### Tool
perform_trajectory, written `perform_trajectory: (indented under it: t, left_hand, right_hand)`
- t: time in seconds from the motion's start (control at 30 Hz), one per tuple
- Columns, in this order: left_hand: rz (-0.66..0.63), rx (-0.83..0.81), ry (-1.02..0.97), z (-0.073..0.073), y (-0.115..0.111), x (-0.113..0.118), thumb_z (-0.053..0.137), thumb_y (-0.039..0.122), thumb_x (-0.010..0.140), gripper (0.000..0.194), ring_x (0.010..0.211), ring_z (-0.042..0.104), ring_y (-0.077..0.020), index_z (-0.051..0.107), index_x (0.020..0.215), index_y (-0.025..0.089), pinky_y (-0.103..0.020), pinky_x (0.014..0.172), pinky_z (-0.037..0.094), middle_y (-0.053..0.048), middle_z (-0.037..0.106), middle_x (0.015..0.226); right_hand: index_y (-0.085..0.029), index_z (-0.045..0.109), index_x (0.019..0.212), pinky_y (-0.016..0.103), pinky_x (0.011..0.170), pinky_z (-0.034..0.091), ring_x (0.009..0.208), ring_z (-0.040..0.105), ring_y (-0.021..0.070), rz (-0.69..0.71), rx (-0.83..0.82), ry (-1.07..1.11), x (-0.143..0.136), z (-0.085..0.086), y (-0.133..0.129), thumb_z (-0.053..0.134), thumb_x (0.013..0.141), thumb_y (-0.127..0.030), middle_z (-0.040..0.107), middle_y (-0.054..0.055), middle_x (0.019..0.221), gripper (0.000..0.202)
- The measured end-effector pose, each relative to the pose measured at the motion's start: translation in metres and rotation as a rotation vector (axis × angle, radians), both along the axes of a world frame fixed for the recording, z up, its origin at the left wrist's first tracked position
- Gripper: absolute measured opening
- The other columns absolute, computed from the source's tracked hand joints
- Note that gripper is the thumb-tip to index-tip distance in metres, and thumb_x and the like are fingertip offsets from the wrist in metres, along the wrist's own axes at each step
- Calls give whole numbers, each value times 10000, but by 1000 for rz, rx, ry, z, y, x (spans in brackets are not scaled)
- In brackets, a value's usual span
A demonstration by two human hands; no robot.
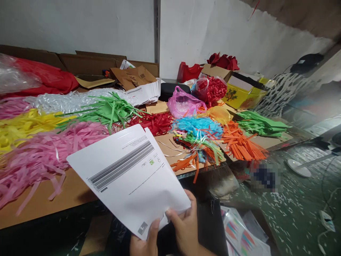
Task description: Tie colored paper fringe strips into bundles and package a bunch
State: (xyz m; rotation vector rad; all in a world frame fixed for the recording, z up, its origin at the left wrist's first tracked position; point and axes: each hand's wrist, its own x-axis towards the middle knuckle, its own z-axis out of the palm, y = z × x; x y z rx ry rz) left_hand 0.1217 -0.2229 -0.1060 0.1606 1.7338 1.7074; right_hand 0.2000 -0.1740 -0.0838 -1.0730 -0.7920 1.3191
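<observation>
My left hand [146,241] and my right hand [186,227] both pinch the near edge of a flat white envelope [130,181], thumbs on top. It is tilted up in front of me. Black stripes like a barcode, small print and a small green mark show on its face. A second layer's edge shows along its upper right side. The fingers beneath it are partly hidden. Beyond it, bundles of pink paper strips [61,153], green strips [109,108] and red strips [154,122] lie on the cardboard-covered table [66,192].
Blue strips [198,126] and orange strips [239,142] lie to the right, near a pink plastic bag [183,103] and a yellow box [241,92]. A stack of white papers [147,93] stands at the back. Below right, a box holds colourful printed sheets [242,234]. Scraps litter the green floor [298,213].
</observation>
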Motion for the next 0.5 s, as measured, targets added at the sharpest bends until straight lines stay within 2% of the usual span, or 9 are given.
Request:
perform_trajectory:
  t: [0.13,0.2,0.27,0.4,0.5]
  left_hand:
    - [-67,-12,117,10,-1,-3,878,339,515,502,1079,689,-365,680,946,174,-468,951,561,-96,777,896]
    - [-78,-68,136,17,0,-7,850,381,542,481,1070,690,-370,680,943,178,-491,962,544,-104,777,926]
    - [-101,-137,125,23,0,-10,809,430,570,454,1042,695,-381,684,926,177,-523,952,533,-109,778,930]
    - [-146,-187,158,35,-5,-19,775,476,558,445,979,710,-385,697,877,176,-502,868,554,-111,783,880]
    - [-189,-199,217,46,-11,-33,787,500,527,446,876,726,-371,709,825,178,-448,758,572,-108,783,816]
  right_hand:
    - [-227,469,1181,318,769,575,877,683,227,91,29,35,8,-3,3,851,607,-278,702,53,1003,692]
    - [-224,482,1222,330,790,571,927,679,243,165,37,59,11,-6,1,869,580,-285,696,75,1075,752]
    - [-213,523,1217,323,774,568,919,673,244,185,25,30,14,-10,-1,872,590,-311,697,79,1074,724]
    - [-178,652,938,257,610,524,685,610,183,137,-47,-117,18,-15,-3,838,664,-400,681,16,769,398]
    - [-154,693,841,250,575,489,632,573,169,195,-20,-152,21,-13,-3,846,639,-447,664,17,700,387]
